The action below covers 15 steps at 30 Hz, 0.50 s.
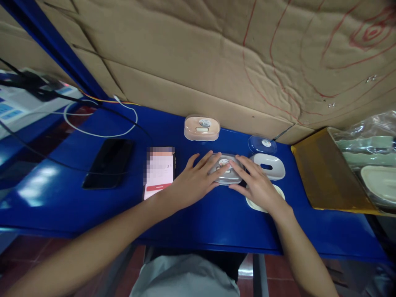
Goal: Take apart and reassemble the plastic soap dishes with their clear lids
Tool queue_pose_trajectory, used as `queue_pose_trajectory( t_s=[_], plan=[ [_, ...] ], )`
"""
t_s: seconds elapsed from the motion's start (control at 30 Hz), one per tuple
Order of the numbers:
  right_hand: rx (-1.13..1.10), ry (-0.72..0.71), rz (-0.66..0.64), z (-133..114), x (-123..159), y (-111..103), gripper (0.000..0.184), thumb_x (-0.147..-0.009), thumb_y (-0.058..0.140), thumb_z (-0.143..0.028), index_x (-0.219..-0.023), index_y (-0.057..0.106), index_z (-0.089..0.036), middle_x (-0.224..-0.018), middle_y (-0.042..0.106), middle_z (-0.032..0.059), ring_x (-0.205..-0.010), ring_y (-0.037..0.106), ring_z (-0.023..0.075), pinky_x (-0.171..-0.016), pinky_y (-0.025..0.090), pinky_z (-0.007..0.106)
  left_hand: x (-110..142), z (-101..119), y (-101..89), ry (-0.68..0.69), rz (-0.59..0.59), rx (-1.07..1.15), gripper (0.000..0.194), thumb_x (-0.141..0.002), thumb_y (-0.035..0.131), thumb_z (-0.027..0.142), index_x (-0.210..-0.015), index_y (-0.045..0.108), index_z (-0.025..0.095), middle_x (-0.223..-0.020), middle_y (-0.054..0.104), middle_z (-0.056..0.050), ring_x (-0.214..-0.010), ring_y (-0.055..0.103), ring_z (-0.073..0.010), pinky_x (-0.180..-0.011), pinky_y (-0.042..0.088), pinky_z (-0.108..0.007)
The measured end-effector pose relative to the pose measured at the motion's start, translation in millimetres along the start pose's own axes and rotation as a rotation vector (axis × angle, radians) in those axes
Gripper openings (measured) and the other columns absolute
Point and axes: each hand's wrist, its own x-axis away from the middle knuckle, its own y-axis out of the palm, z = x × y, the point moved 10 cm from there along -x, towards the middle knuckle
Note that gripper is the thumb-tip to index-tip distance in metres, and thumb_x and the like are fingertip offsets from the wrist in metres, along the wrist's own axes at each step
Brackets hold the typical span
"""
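A grey oval soap box with a clear lid (230,178) lies on the blue table between my hands. My left hand (201,175) holds its left side, with several fingers over the lid. From the right, my right hand (255,179) grips the same box, its fingertips on the lid near a round sticker. Beside my right hand are a white oval tray with a slot (274,167) and a cream oval piece (279,190), partly hidden under the wrist. Behind them lies a loose clear lid (258,144) with a sticker.
A peach soap box (201,128) with a clear lid stands at the back. To the left lie a lit phone (159,169), a dark phone (108,163) and a white cable (102,135). At right, a cardboard box (318,173) holds green and cream pieces. A cardboard wall (185,53) rises behind.
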Motion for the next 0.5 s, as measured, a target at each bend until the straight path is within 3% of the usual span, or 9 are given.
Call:
queue_pose_trajectory(
  t_s=[0.5],
  plan=[
    [0.068,-0.036,0.050,-7.3,-2.3,-4.3,0.079,-0.103,0.064,-0.046,-0.171,0.025,-0.033,-0.161,0.050,0.0170,-0.150,0.048,0.0373,-0.119,0.047,0.063,1.6,-1.8,-0.3,0.032,0.008,-0.027,0.059,-0.109,0.055,0.028,-0.166,0.038,0.028,-0.171,0.038,-0.017,-0.157,0.038,-0.0403,-0.117,0.041,-0.065]
  ],
)
